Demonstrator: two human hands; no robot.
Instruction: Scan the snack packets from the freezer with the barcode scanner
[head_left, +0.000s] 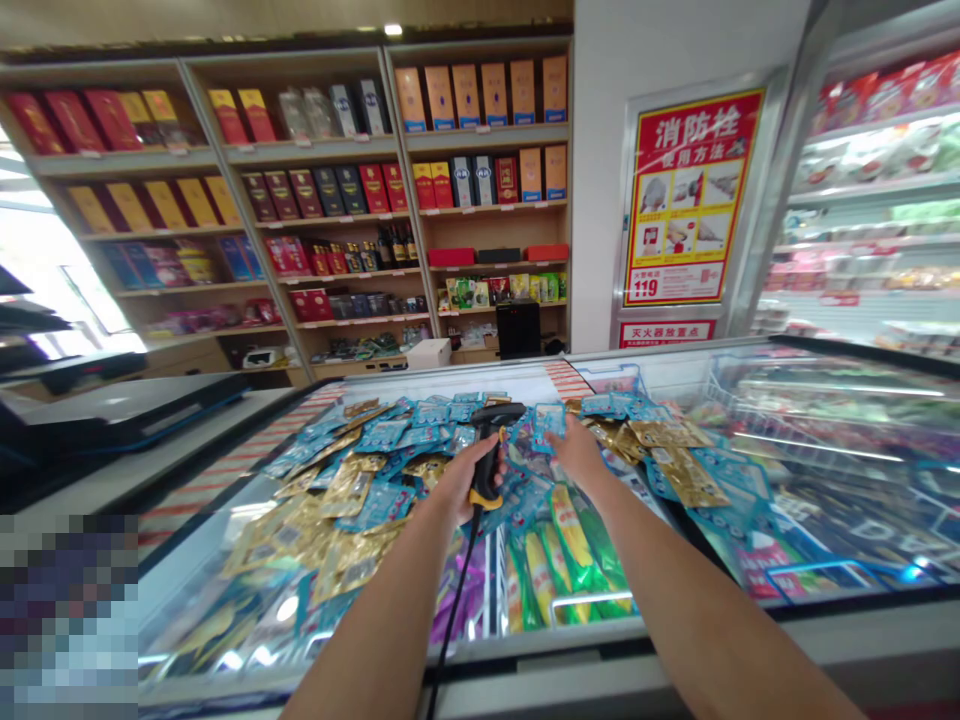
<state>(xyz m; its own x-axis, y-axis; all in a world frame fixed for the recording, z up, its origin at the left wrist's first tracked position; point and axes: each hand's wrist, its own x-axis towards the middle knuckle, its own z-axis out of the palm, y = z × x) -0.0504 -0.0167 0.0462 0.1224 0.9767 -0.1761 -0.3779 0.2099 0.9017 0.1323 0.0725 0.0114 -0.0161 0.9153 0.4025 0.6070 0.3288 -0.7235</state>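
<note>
My left hand (474, 470) is wrapped round the grip of a black and yellow barcode scanner (487, 465), whose cable hangs down toward me. Just to its right, my right hand (574, 447) pinches a small blue packet (549, 425), held up beside the scanner's head. Below and around both hands, many blue packets (382, 433) and gold packets (349, 485) lie in loose heaps on the glass top of a chest freezer (517, 664). Through the glass, corn in green and yellow wrappers (570, 530) shows under my right forearm.
More gold packets (686, 475) lie to the right, near a wire basket (825, 572) inside the freezer. A counter with a flat grey device (142, 405) stands at the left. Shelves of boxed goods (465, 95) and a red fire hydrant sign (694, 200) are behind.
</note>
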